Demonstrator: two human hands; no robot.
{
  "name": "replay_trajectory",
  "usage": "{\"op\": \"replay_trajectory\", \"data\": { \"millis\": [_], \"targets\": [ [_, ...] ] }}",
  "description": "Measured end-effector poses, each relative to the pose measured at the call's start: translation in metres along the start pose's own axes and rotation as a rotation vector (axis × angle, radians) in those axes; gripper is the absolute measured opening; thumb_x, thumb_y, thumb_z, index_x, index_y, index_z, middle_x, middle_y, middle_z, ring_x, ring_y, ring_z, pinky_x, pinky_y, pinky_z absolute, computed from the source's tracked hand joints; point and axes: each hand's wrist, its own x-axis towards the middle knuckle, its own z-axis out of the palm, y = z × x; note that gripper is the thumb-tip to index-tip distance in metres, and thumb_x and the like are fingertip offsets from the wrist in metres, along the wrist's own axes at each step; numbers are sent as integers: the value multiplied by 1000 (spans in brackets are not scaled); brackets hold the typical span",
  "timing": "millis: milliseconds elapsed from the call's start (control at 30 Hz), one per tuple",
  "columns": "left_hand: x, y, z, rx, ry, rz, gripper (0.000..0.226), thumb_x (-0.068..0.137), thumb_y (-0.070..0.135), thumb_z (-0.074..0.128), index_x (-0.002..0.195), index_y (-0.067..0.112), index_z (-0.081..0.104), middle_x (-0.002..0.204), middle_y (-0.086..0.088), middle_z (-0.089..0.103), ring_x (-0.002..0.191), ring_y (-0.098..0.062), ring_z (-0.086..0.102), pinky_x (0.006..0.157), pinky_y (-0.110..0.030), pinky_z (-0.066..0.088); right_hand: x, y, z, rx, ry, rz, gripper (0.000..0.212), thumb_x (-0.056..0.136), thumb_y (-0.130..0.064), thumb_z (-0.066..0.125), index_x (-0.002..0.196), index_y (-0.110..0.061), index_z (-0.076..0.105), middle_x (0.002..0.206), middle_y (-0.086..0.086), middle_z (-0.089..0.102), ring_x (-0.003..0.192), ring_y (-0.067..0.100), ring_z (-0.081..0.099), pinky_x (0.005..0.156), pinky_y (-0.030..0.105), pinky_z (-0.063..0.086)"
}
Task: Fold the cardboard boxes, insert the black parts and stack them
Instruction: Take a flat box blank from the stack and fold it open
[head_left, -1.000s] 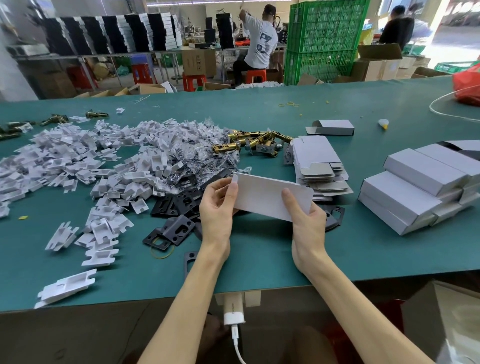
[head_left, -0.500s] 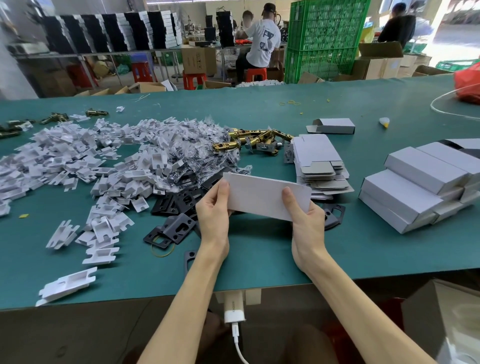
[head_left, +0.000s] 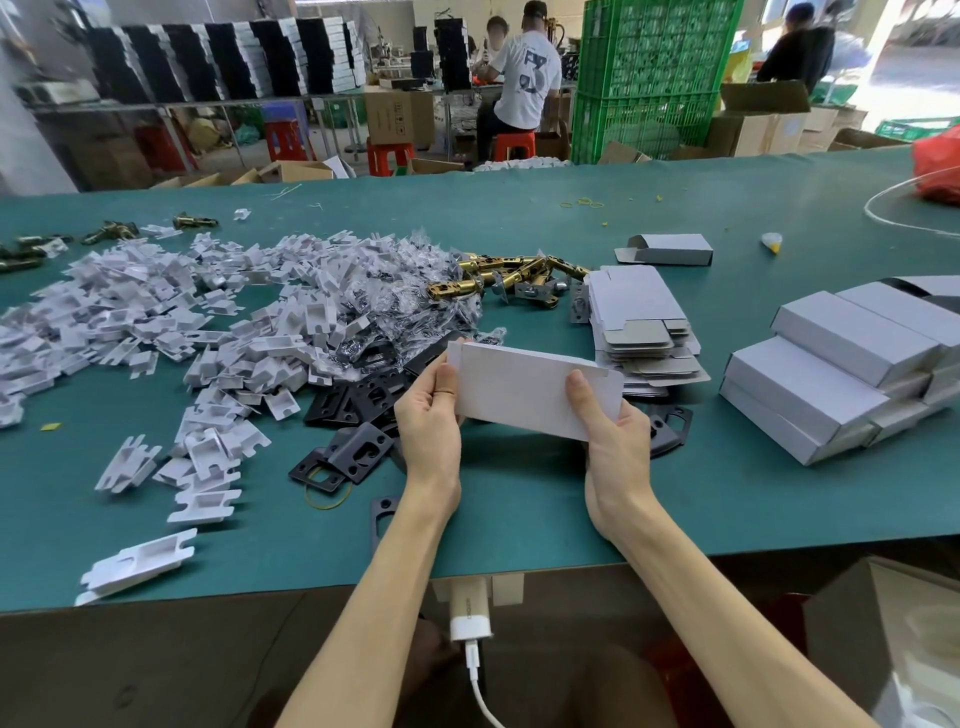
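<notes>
Head view: left hand (head_left: 428, 415) and right hand (head_left: 613, 434) each pinch one end of a flat white cardboard box (head_left: 519, 389) above black parts (head_left: 363, 400). T-shirt (head_left: 527, 78) print behind: unreadable.

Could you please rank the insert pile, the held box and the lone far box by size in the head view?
1. insert pile
2. held box
3. lone far box, though it lies farther away, so its true size is unsure

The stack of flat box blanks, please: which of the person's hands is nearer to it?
The right. The right hand grips the cardboard box just in front of the stack of flat box blanks; the left hand grips its opposite end, farther off by the black parts.
</notes>
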Motion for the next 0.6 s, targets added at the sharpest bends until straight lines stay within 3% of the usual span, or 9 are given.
{"op": "replay_trajectory", "data": {
  "millis": [133, 333, 467, 600],
  "targets": [
    [1, -3, 0, 15, 0, 26, 31, 111, 24, 47, 111, 35, 76, 107, 11, 77, 97, -9, 66, 95, -42, 56, 0, 0, 0, -11, -2, -6, 27, 79, -40, 76, 89, -15, 75, 85, -5, 77, 79, 4, 70, 70, 16, 54],
    [2, -3, -1, -6, 37, 33, 29, 111, 24, 48, 114, 34, 76, 109, 11, 77, 98, -8, 66, 92, -35, 54, -1, 0, 0, -40, -26, 1, 27, 82, -40, 74, 93, -15, 74, 88, -4, 77, 82, 5, 70, 72, 17, 55],
    [0, 3, 0, -43, 65, 53, 29, 106, 25, 58, 106, 47, 76, 118, 19, 75, 116, -9, 67, 104, -40, 55, -2, -1, 1, -27, -43, -14, 22, 83, -38, 74, 90, -16, 74, 88, -5, 77, 81, 4, 70, 72, 15, 54],
    [-1, 6, -1, -92, 113, 45, 22, 101, 25, 67, 93, 41, 81, 106, 15, 79, 99, 0, 69, 92, -30, 57, -3, -2, 2, -21, -55, -11, 20, 84, -36, 74, 87, -17, 75, 88, -4, 78, 81, 4, 71, 71, 15, 54]
  ]
}}
